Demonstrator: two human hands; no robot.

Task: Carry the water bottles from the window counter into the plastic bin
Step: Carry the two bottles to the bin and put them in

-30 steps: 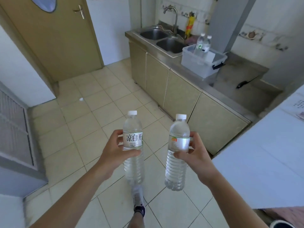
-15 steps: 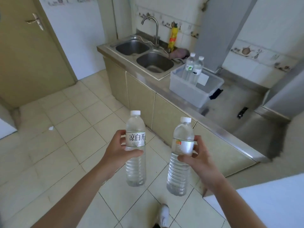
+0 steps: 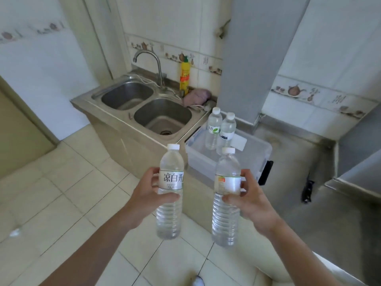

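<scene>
My left hand point(image 3: 147, 195) grips a clear water bottle with a white label and black characters point(image 3: 170, 190), held upright over the floor. My right hand point(image 3: 252, 200) grips a second clear water bottle with an orange-marked label point(image 3: 225, 203), also upright. Just beyond them a translucent plastic bin point(image 3: 261, 149) with black latches sits on the steel counter. Two water bottles point(image 3: 213, 129) point(image 3: 226, 131) stand upright inside it near its far left corner. Both held bottles are short of the bin, in front of its near wall.
A double steel sink point(image 3: 148, 106) with a tap lies left of the bin. A yellow bottle point(image 3: 184, 77) and a pink cloth point(image 3: 196, 97) sit behind it. A grey pillar point(image 3: 253, 58) rises behind the bin. A black knife point(image 3: 308, 188) lies on the counter to the right.
I have walked closer to the counter; the bin and sink now loom larger and nearer. Both hands still hold their bottles upright in the same grip.
</scene>
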